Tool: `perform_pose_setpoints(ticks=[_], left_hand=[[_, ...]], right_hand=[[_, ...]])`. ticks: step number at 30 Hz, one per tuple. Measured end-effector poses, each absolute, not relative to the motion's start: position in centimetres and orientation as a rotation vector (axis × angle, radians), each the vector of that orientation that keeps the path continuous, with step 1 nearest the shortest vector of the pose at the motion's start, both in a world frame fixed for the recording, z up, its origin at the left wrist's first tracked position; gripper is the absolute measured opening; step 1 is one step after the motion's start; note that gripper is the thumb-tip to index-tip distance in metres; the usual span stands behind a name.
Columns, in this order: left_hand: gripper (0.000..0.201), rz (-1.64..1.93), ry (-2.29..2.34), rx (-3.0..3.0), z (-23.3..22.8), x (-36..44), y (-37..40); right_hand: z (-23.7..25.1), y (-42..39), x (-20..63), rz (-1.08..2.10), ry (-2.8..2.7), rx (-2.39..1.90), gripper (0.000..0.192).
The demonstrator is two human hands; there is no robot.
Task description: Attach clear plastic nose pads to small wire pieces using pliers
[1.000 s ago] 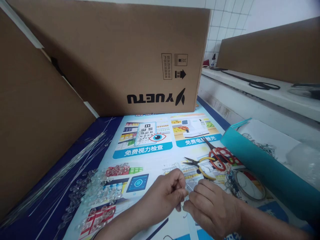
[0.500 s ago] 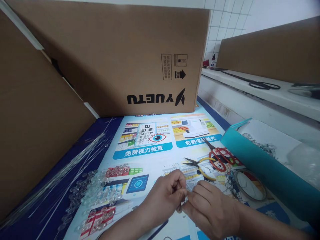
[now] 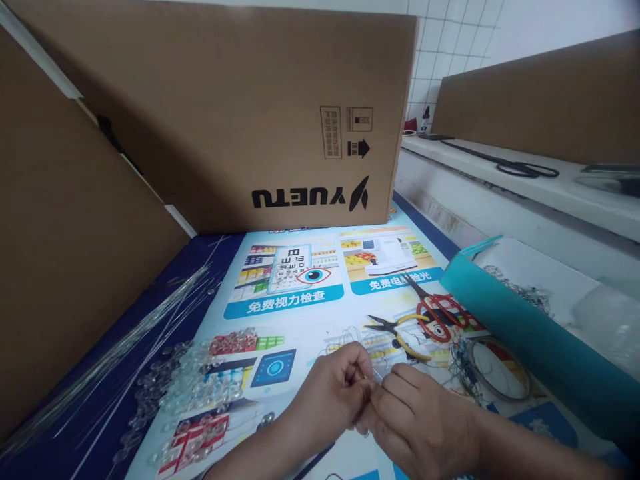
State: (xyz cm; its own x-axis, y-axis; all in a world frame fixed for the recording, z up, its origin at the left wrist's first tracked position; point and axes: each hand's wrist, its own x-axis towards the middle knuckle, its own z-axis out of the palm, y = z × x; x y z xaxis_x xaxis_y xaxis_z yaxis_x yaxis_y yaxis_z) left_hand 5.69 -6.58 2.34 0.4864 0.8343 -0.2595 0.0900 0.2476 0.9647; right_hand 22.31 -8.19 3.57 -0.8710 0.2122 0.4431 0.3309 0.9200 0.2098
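Left hand [image 3: 337, 390] and right hand [image 3: 425, 420] both have fingers [image 3: 397, 390] curled closed, pinching thin wire [image 3: 377, 376] between them, tips together, yellow-handled pliers [image 3: 395, 327] just beyond the fingers.

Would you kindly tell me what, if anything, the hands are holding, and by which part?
The left hand and right hand seem to pinch a thin wire; exactly where along it is hidden.

The printed surface [image 3: 300, 328] carries thin wires [image 3: 150, 319] and clear beads [image 3: 200, 381] toward its left edge; pliers [image 3: 396, 327], scissors [image 3: 425, 299] and a teal box [image 3: 500, 320] toward its right edge; and cardboard [image 3: 240, 127] standing at its far edge.
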Motion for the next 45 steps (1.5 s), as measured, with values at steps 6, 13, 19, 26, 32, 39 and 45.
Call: perform_pose_setpoints(ticks=[6,13,19,26,32,39,45], left_hand=[[0.008,0.622,0.937,1.155,3.1,5.9,-6.4],[0.023,0.666,0.86,1.216,3.9,5.3,-6.4],[0.023,0.659,0.816,1.21,4.3,5.2,-6.0],[0.014,0.684,0.863,1.214,3.4,5.3,-6.1],[0.01,0.704,0.939,1.333,2.7,5.2,-5.9],[0.012,0.672,1.023,1.464,3.6,5.0,-5.9],[0.014,0.659,0.805,1.224,3.7,5.4,-6.1]], right_hand=[[3.7,-8.7,22.0,-0.317,-2.575,-0.569,0.02],[2.7,-7.9,22.1,0.018,-2.248,-0.924,0.016],[3.3,-7.2,22.6,0.763,-1.97,-1.162,0.013],[3.5,-6.6,22.6,1.347,-1.521,-1.218,0.019],[3.1,-6.5,22.3,1.567,-1.296,-1.136,0.026],[2.9,-6.7,22.3,1.737,-1.141,-0.977,0.024],[3.0,-6.8,22.1,1.795,-1.081,-0.923,0.025]])
